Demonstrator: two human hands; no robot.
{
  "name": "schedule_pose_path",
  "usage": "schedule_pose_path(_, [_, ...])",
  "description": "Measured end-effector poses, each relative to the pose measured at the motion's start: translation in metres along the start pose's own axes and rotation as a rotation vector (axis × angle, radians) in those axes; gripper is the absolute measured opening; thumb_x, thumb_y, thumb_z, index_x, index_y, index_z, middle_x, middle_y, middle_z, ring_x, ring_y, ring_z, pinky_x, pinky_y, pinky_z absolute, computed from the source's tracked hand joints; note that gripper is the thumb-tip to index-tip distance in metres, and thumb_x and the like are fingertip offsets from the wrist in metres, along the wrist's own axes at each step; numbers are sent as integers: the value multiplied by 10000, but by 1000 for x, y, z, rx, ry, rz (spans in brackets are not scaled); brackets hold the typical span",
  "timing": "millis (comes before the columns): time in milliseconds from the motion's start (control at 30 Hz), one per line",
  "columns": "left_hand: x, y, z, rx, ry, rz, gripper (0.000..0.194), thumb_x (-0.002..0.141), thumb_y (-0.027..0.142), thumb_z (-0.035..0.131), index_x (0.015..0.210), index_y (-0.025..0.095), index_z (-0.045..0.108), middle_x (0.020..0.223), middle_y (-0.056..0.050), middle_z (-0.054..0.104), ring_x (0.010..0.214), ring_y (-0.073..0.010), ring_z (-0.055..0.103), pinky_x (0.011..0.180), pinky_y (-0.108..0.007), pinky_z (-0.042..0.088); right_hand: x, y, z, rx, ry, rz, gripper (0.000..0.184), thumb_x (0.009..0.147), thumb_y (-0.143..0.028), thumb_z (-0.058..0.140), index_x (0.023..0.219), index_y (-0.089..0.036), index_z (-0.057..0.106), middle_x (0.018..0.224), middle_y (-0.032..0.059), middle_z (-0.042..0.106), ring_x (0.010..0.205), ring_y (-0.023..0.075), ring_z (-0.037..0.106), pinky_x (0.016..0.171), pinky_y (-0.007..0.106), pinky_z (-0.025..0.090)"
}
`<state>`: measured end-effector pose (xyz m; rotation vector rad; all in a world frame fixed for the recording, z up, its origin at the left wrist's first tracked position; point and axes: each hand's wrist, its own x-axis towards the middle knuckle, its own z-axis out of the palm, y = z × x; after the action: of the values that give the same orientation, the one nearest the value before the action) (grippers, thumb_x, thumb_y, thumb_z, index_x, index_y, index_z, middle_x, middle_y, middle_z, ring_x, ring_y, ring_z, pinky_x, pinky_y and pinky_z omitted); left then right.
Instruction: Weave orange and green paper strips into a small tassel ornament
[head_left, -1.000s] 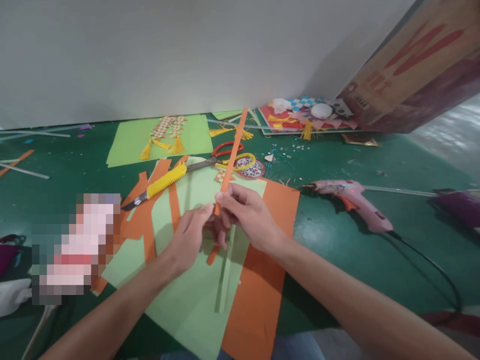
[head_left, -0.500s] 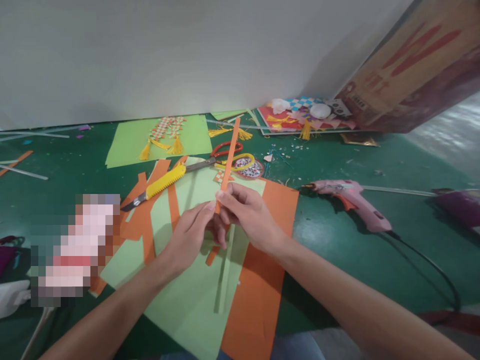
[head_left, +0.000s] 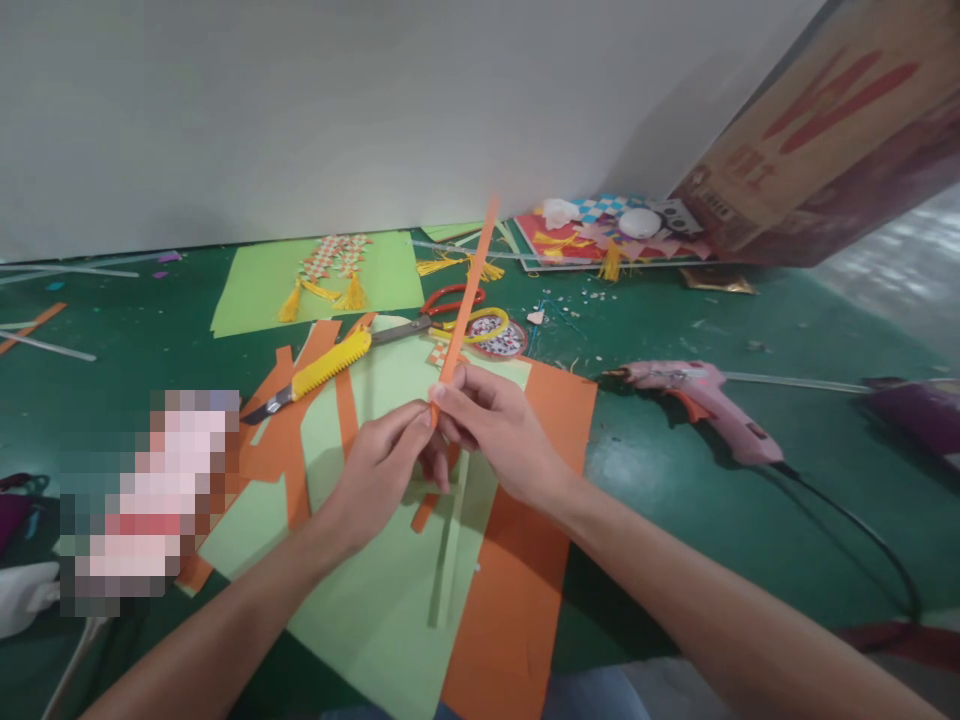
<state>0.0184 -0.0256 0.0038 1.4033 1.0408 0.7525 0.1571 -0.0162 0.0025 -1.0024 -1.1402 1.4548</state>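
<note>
Both my hands meet over the paper sheets, pinching a narrow orange paper strip (head_left: 470,290) that stands up and leans slightly right. My left hand (head_left: 390,455) grips its lower part between thumb and fingers. My right hand (head_left: 499,430) pinches it just above. Beneath my fingers a pale green strip (head_left: 452,550) hangs down, and a short orange end sticks out at the left; how they join is hidden by my fingers. Below lie a light green sheet (head_left: 367,620) and an orange sheet (head_left: 525,590).
A yellow utility knife (head_left: 330,363) and scissors (head_left: 405,330) lie beyond my hands. At right rests a pink glue gun (head_left: 697,390) with its cord. A pixelated pink object (head_left: 165,490) is at left. Woven tasselled pieces (head_left: 337,260) lie on green paper by the wall.
The upper end of the orange strip has moved up and to the right, tilting further. My hands have stayed nearly in place, still pinching it.
</note>
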Motion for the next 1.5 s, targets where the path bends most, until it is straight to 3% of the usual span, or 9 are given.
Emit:
schedule_pose_path(200, [1, 0, 1, -58, 25, 29, 305, 942, 317, 369, 710, 178, 511, 662, 18, 611, 508, -91, 536, 558, -223, 455, 1, -1, -1, 65, -69, 22, 381, 718, -479, 711, 626, -193, 477, 485, -77, 488, 404, 52, 367, 422, 230, 254])
schedule_pose_path(400, [1, -1, 0, -8, 21, 23, 319, 945, 317, 373, 710, 173, 532, 617, 19, 590, 512, -97, 526, 554, -227, 438, 3, 2, -3, 107, -82, 71, 408, 705, -489, 715, 611, -194, 449, 490, -74, 493, 404, 47, 364, 418, 229, 240])
schedule_pose_path(667, [0, -3, 0, 13, 1, 49, 298, 918, 262, 345, 738, 173, 565, 636, 9, 592, 577, -119, 547, 579, -236, 464, 1, 4, -1, 77, -78, 82, 401, 765, -504, 658, 638, -211, 417, 457, -97, 403, 384, 60, 371, 425, 244, 270])
schedule_pose_path(900, [0, -2, 1, 62, 29, 37, 286, 903, 293, 399, 662, 181, 506, 614, 16, 560, 583, -118, 533, 567, -234, 458, -2, 3, 1, -4, -49, 62, 378, 803, -499, 612, 660, -224, 395, 432, -107, 386, 375, 90, 468, 404, 240, 332])
schedule_pose_path(1100, [0, -1, 1, 64, 31, 35, 291, 905, 307, 410, 659, 181, 501, 611, 21, 547, 571, -112, 526, 555, -228, 447, -1, 3, 1, -80, 6, 26, 321, 833, -393, 594, 642, -214, 408, 462, -96, 419, 391, 63, 418, 406, 224, 312])
schedule_pose_path(1500, [0, 0, 3, 56, 64, -4, 306, 885, 288, 414, 615, 178, 509, 589, 14, 571, 548, -112, 558, 560, -224, 463, -1, 7, 2, -148, 105, -18, 310, 807, -376, 611, 626, -211, 423, 502, -82, 401, 439, 68, 360, 439, 241, 297])
